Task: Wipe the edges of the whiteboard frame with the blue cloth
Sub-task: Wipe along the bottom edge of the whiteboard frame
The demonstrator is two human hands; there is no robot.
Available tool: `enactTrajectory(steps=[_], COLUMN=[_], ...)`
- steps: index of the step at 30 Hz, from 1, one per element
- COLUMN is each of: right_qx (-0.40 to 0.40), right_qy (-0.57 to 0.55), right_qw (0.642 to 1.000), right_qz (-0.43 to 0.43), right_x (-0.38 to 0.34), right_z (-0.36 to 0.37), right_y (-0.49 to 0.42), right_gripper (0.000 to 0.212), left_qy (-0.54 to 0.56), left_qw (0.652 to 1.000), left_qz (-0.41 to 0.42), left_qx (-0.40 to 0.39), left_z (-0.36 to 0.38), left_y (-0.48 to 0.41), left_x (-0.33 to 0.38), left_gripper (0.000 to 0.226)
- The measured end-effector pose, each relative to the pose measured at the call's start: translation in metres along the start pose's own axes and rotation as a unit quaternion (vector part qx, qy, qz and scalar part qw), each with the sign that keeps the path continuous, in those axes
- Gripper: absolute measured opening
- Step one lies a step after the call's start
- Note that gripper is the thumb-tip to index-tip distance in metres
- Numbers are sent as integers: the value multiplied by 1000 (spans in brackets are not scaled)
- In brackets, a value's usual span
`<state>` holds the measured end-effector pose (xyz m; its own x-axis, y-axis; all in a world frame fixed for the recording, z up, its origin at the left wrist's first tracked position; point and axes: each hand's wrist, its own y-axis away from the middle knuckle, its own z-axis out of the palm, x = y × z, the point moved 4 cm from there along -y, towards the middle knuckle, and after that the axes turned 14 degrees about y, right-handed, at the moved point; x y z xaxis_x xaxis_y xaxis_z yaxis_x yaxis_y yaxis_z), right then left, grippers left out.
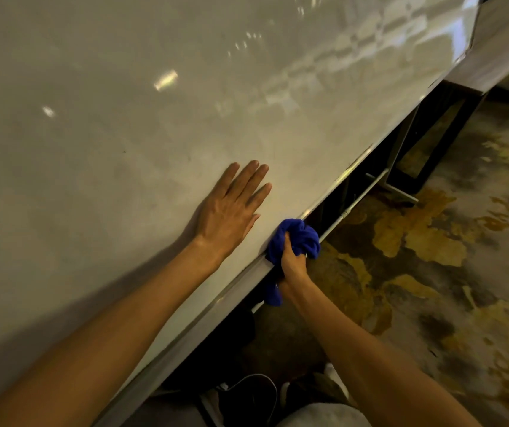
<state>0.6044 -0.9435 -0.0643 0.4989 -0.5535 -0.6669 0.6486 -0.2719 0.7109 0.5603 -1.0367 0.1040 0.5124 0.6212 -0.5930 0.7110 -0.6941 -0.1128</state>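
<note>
Head view, looking down along a large glossy white whiteboard panel (pixel 123 103) that fills most of the field and runs diagonally from lower left to upper right. Its lower border is a narrow grey metal frame edge (pixel 216 298), beneath which lie dark stand legs (pixel 425 155) and a mottled brown-and-ochre patterned floor (pixel 431 257).

The left hand (pixel 231 208) lies flat on the board face, fingers (pixel 248 177) extended and together, grasping nothing; it appears to steady the panel. The right hand (pixel 291 261) is clenched around a bunched, soft, deep-blue cloth (pixel 297 235), which is pressed against the frame edge about midway along its visible length. One tail of the cloth hangs free below the wrist, under the frame.

Handling, as judged: the cloth is light, limp and compressible, so it will mould over the frame's lip if gripped as a wad in the palm, with the fingers behind it and the bulk leading. The frame is rigid and smooth; the cloth should slide along it readily. The hanging tail could snag on the stand beneath. The glossy panel may flex or roll under pressure, hence the bracing palm.
</note>
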Motion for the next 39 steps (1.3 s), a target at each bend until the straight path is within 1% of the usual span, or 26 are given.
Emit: enactTrajectory(steps=[4,6,8,10,12,14,16,19,20,22,24,26,28,30,33,37,39], right_qx=[-23,-9,18,28,4,-52,-93,-97,-105,-167,-196,-178,-172,-171,-185,-185,-182], right_qy=[-20,-39,-82,-115,-96,-62,-58,-73,-73,-51,-52,-98,-117,-102,-89,-110,-126], right_qw=[999,999,996,992,994,995,991,982,981,978,971,962,950,947,939,931,930], right_qz=[-9,-9,17,37,47,53,82,146,144,115,126,181,231,251,275,296,294], right_x=[2,7,18,26,29,27,25,32,34,48,58,70,82,95,120,144,156], right_z=[-9,-15,-21,-24,-23,-18,-13,-11,-11,-6,0,3,14,22,37,56,60], right_y=[-1,2,4,9,15,21,26,33,34,40,46,50,60,71,91,114,124], right_gripper=[47,47,50,48,47,47,49,45,44,45,49,63,61,57,51,51,45], left_qy=[7,11,14,14,16,9,-9,-15,-15,5,27,56,62,48,45,21,11], left_qw=[1000,1000,1000,1000,999,998,998,997,997,995,993,991,990,993,994,996,997], left_qz=[-6,-9,-17,-26,-37,-51,-61,-71,-75,-89,-105,-113,-109,-100,-83,-72,-66], left_qx=[2,3,0,-7,-21,-27,-26,-24,-23,-41,-46,-54,-57,-50,-59,-41,-27], left_z=[0,0,-1,-2,-4,-5,-7,-6,-7,-11,-9,-9,-12,-13,-14,-13,-10], left_y=[19,29,37,44,55,69,81,99,103,117,131,139,145,148,161,175,184], left_x=[-1,-2,-4,-7,-10,-16,-19,-20,-20,-23,-26,-29,-32,-33,-39,-43,-43], left_gripper=[69,68,68,69,70,73,75,74,73,71,70,69,70,70,70,70,71])
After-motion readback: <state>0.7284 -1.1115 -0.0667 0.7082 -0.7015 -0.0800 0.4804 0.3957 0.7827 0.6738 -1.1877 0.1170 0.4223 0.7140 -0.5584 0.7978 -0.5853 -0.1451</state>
